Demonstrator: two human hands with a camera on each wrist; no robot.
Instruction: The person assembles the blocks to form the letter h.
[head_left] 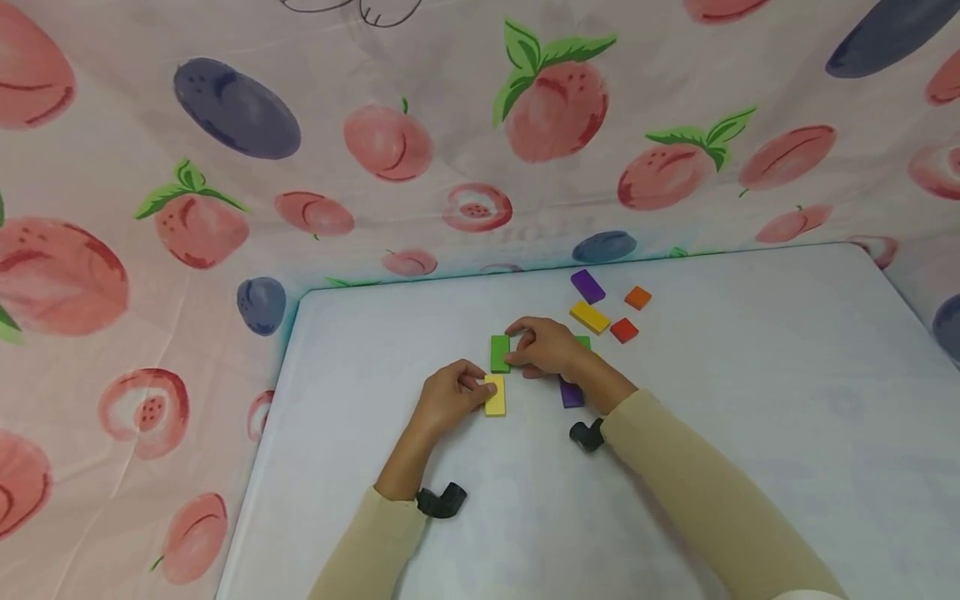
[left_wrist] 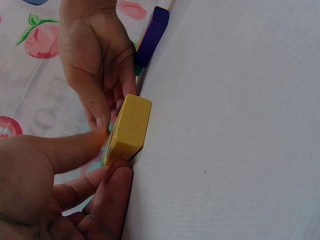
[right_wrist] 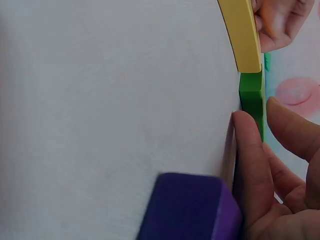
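Note:
On the white table, a yellow block (head_left: 496, 400) and a green block (head_left: 499, 354) lie end to end, the green one farther back. My left hand (head_left: 448, 398) pinches the yellow block from its left, thumb over its top face and fingers along its side. In the left wrist view the thumb is blurred beside the yellow block (left_wrist: 132, 120). My right hand (head_left: 546, 346) holds the green block at its right edge, index finger at the far corner and thumb near the close one. The right wrist view shows its fingertips right at the green block (right_wrist: 252, 92).
A purple block (head_left: 572, 393) lies beneath the right wrist, beside partly hidden green (head_left: 583, 342) and yellow pieces. Farther back are another purple block (head_left: 587, 286), a yellow block (head_left: 589, 317), an orange piece (head_left: 638, 297) and a red piece (head_left: 624, 330). Fruit-patterned cloth borders the table (head_left: 750, 375).

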